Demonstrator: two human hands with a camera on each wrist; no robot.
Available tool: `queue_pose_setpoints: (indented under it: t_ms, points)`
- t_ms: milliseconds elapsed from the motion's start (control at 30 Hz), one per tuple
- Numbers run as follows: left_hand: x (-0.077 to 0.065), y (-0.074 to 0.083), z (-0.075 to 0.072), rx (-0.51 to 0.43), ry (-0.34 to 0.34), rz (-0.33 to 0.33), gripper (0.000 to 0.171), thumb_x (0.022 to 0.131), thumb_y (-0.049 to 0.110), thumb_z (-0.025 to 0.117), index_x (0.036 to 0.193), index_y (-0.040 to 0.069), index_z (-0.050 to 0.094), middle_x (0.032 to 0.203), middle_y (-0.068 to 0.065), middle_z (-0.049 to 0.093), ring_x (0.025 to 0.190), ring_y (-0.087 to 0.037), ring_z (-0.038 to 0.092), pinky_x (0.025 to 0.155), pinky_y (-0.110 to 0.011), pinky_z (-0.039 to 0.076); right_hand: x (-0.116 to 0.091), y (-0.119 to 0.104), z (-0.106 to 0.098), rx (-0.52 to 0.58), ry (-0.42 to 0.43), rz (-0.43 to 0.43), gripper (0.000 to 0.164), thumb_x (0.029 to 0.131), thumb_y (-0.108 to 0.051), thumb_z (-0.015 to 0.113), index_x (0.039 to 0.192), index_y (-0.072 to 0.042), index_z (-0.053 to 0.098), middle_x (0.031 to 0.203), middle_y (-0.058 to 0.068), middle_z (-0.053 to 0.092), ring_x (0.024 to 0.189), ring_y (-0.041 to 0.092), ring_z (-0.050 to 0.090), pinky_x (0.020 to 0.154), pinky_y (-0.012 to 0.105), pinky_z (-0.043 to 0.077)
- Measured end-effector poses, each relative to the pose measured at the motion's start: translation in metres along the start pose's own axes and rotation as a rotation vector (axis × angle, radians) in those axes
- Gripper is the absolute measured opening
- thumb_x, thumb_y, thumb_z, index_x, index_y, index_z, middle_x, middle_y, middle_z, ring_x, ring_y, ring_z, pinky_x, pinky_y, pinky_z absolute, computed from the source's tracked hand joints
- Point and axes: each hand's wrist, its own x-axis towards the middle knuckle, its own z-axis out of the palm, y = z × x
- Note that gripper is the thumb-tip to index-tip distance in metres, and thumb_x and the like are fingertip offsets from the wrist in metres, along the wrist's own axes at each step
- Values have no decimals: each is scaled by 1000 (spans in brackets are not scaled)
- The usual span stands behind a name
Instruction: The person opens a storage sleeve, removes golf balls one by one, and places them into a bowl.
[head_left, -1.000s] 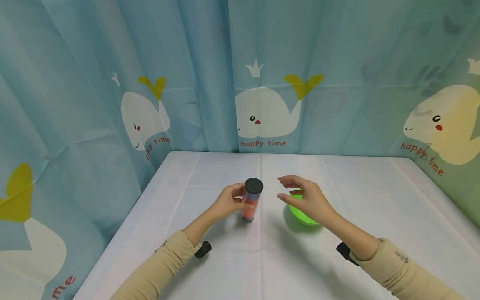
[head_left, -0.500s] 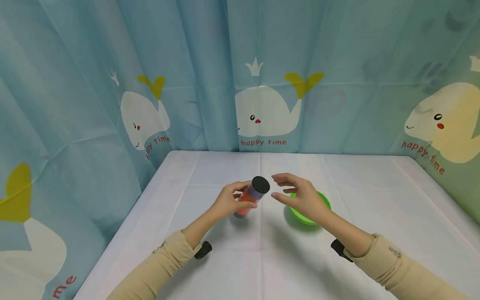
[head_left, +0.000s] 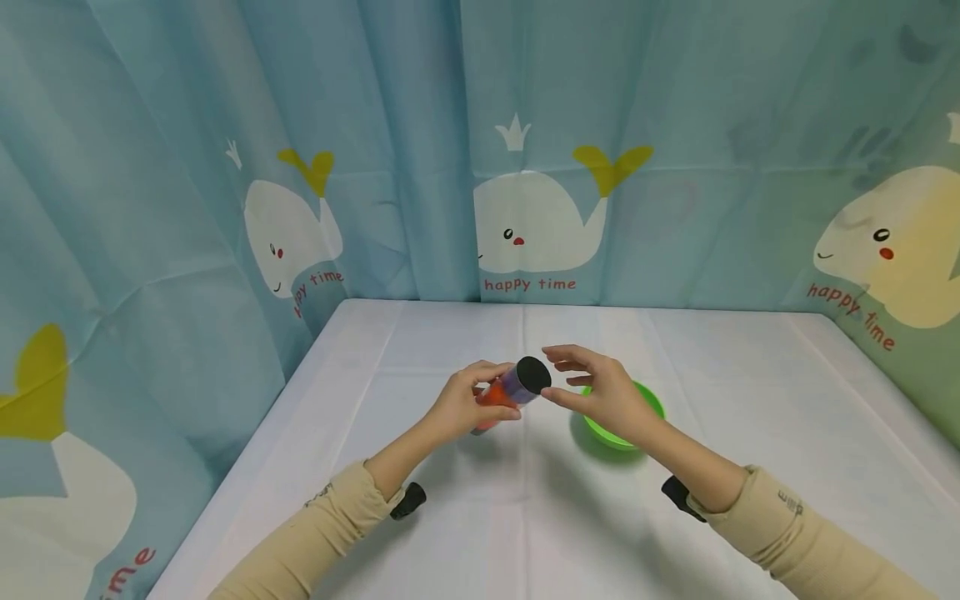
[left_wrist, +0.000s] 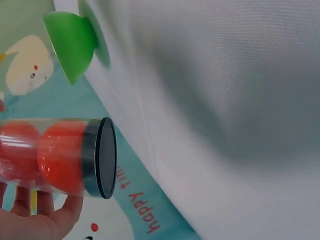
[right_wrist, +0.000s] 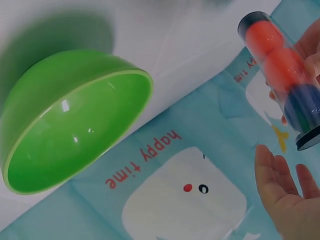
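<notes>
My left hand [head_left: 455,406] grips a clear plastic tube [head_left: 513,388], tilted with its upper black cap [head_left: 534,376] toward the right. Red-orange balls [right_wrist: 284,67] and a dark blue one [right_wrist: 305,106] sit inside, as the right wrist view shows. At the tube's other end is a second black cap [left_wrist: 103,158], seen in the left wrist view. Held just right of the upper cap, my right hand [head_left: 611,398] has its fingers loosely extended and the thumb tip right at the cap's rim; it holds nothing. A green bowl [right_wrist: 80,122] stands behind that hand, partly covered by it in the head view.
A white cloth [head_left: 420,350] covers the table. Light blue curtains [head_left: 420,125] with whale prints surround its back and sides. Black wrist straps [head_left: 408,501] show below both sleeves.
The tube has gone from upright on the table to lifted and tilted, its top leaning right. My right hand has moved slightly left toward the cap.
</notes>
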Motion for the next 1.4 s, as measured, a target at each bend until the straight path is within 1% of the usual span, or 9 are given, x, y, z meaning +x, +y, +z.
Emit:
queue_pose_setpoints:
  t_ms: [200, 367, 667, 867, 967, 1067, 1200, 1300, 1400]
  points:
    - [-1, 3, 2, 22, 4, 25, 55, 72, 16, 82, 124, 11, 63, 111, -5, 64, 106, -21, 55, 84, -33, 47, -2, 0, -1, -15, -57, -16, 52, 83, -15, 72, 130, -1, 53, 126, 19, 59, 108, 34, 61, 89, 42, 53]
    - [-3, 6, 3, 38, 9, 45, 55, 71, 17, 83, 123, 13, 64, 106, -4, 63, 102, -20, 55, 81, -29, 45, -1, 1, 0, -2, -77, -49, 50, 83, -13, 72, 127, 0, 55, 122, 17, 62, 103, 31, 64, 85, 36, 54]
    - [-5, 8, 4, 82, 4, 84, 56, 70, 17, 83, 123, 12, 64, 104, -5, 62, 100, -19, 53, 82, -33, 47, 3, -1, 4, 3, -71, -71, 49, 80, -12, 75, 123, 2, 57, 118, 18, 64, 95, 27, 66, 81, 32, 56]
    - [-5, 8, 6, 123, -9, 120, 56, 70, 17, 83, 123, 11, 64, 105, -5, 62, 100, -20, 54, 82, -33, 49, 2, -3, 5, -2, -59, -63, 44, 79, -7, 75, 118, 6, 59, 112, 19, 65, 90, 26, 66, 79, 33, 56]
    - [-4, 8, 6, 132, -11, 113, 54, 70, 18, 83, 121, 11, 65, 107, -5, 62, 100, -20, 55, 84, -36, 50, 1, -3, 4, -8, -59, -69, 42, 79, -6, 74, 116, 7, 60, 110, 20, 66, 89, 27, 67, 79, 33, 56]
    - [-4, 9, 7, 139, -17, 102, 52, 70, 19, 84, 118, 10, 66, 108, -5, 62, 101, -20, 55, 88, -40, 50, 1, -3, 3, -13, -55, -87, 40, 78, -5, 75, 114, 5, 61, 109, 18, 66, 89, 26, 66, 79, 33, 57]
    - [-4, 11, 6, 144, -31, 103, 51, 70, 20, 84, 116, 7, 66, 107, -6, 62, 102, -21, 57, 93, -44, 50, 2, -3, 2, -31, -51, -138, 38, 76, -6, 77, 111, 2, 64, 106, 15, 65, 87, 23, 65, 77, 31, 57]
    - [-3, 11, 5, 118, -60, 107, 52, 70, 18, 84, 118, 6, 66, 106, -8, 61, 101, -21, 57, 92, -40, 51, 1, -2, 1, -42, -61, -178, 36, 77, -6, 77, 109, 3, 64, 104, 14, 65, 86, 22, 65, 76, 31, 57]
    - [-3, 11, 4, 89, -106, 109, 56, 70, 15, 83, 121, 4, 64, 110, -10, 63, 99, -21, 59, 87, -30, 54, 0, -1, -1, -50, -81, -208, 35, 77, -5, 76, 108, 4, 64, 104, 14, 65, 85, 22, 65, 76, 31, 57]
